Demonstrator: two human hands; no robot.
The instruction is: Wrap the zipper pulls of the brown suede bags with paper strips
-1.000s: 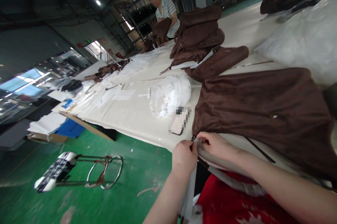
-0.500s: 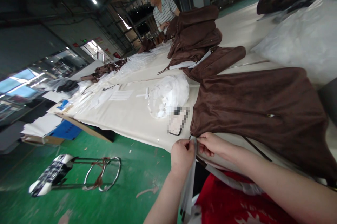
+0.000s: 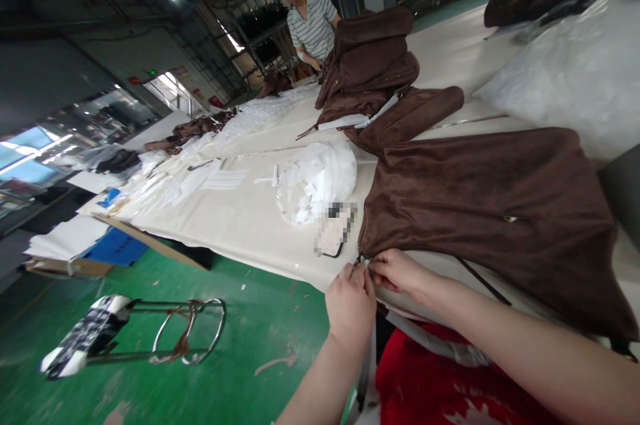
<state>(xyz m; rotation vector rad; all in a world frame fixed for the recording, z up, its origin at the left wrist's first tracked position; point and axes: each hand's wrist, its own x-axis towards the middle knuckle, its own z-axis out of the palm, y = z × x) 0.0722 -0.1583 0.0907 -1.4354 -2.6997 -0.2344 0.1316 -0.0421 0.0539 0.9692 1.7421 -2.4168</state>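
Head view: we see left hand [image 3: 351, 292] and right hand [image 3: 396, 272] pinching a pale-wrapped strap [image 3: 367, 264] (mostly hidden) at the brown bag [image 3: 480, 185] corner.

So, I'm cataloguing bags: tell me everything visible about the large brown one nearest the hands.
The large brown bag lies flat on the pale table, suede-like, mottled. A zip with a shiny pull runs along its face. At one corner, the left hand pinches a partly hidden fitting; the right hand is alongside.

The left hand [image 3: 351, 298] and right hand [image 3: 397, 270] pinch at the near corner of a brown bag [image 3: 490, 192]; a clear plastic bag [image 3: 320, 175] sits on the counter [image 3: 250, 225]; a co-worker [image 3: 313, 25] stands beyond.
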